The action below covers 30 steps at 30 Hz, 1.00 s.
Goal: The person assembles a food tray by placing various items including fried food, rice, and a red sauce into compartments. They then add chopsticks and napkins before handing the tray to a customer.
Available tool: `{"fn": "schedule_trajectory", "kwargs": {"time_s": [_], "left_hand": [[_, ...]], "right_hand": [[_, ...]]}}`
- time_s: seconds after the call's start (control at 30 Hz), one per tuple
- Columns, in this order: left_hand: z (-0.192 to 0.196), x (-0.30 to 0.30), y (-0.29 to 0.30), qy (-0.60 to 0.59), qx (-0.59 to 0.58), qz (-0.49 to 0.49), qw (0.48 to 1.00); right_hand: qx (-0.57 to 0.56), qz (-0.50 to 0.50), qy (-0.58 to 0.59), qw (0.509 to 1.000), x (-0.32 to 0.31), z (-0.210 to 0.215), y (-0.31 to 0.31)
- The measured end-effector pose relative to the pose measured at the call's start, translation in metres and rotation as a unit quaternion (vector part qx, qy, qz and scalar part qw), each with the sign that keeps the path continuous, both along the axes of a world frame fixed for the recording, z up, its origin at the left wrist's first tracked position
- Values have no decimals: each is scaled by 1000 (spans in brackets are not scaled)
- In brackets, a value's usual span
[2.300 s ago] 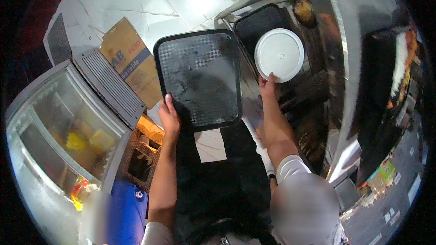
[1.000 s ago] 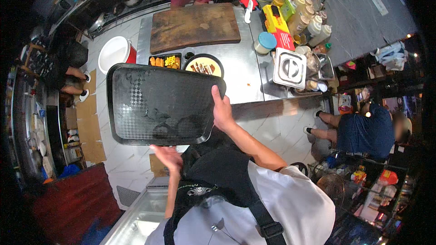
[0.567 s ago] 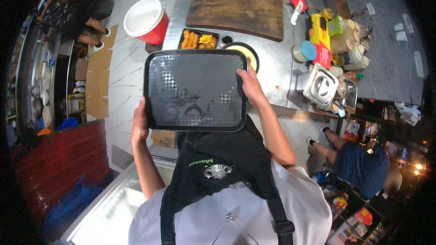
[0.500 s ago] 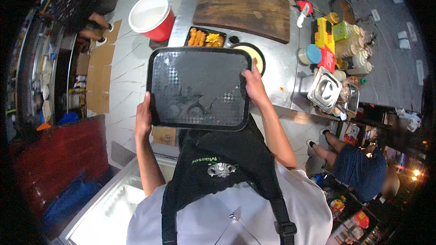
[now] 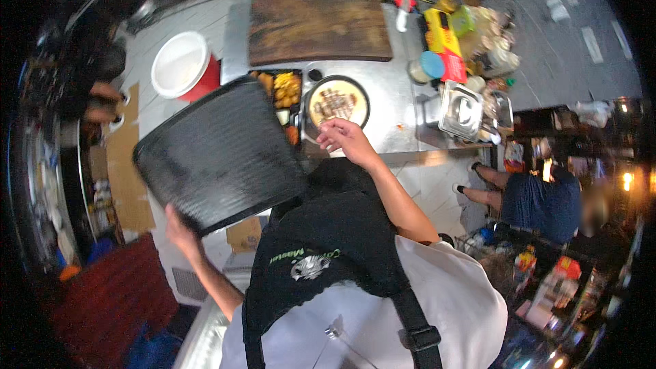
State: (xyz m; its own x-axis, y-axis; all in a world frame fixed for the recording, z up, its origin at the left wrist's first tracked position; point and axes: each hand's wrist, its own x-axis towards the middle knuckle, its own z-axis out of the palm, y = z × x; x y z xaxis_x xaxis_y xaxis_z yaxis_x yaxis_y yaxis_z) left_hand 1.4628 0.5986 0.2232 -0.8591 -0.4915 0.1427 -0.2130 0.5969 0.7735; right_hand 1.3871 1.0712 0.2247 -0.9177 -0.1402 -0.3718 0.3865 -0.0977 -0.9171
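My left hand (image 5: 181, 232) is shut on a large black serving tray (image 5: 219, 157), gripping it by its near left edge. The tray is held up at a tilt, off to the left of the counter's front. My right hand (image 5: 347, 140) is off the tray, fingers loosely bent and apart, with nothing visible in them. It hovers at the near edge of a round black dish (image 5: 368, 101) of pale yellow creamy food topped with browned pieces. Beside that dish, a black food box (image 5: 301, 90) with golden fried pieces and yellow bits is partly hidden behind the tray.
The steel counter (image 5: 393, 99) also carries a wooden board (image 5: 321, 27), a small black cup (image 5: 315, 75), a blue-lidded jar (image 5: 429, 66) and a steel container (image 5: 461, 111). A red bucket with white lid (image 5: 181, 65) stands at the left. Other people are across the counter and at the right.
My right hand has let go of the tray and now is by the round dish. The tray has swung left and tilted in my left hand, uncovering more of the dish and food box.
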Motion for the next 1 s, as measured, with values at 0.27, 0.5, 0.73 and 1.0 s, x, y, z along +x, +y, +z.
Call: {"fn": "schedule_trajectory", "kwargs": {"time_s": [0.27,0.5,0.73,1.0], "left_hand": [[-23,74,-117,-77,-244,185,949],[19,110,-100,-328,-342,363,802],[88,53,75,20,-80,403,912],[98,15,123,-7,12,449,894]], "right_hand": [[276,-156,70,946,-109,-27,196],[551,-170,60,815,-307,-111,376],[576,-147,-45,803,-353,-148,390],[491,62,-204,845,-328,-76,377]]}}
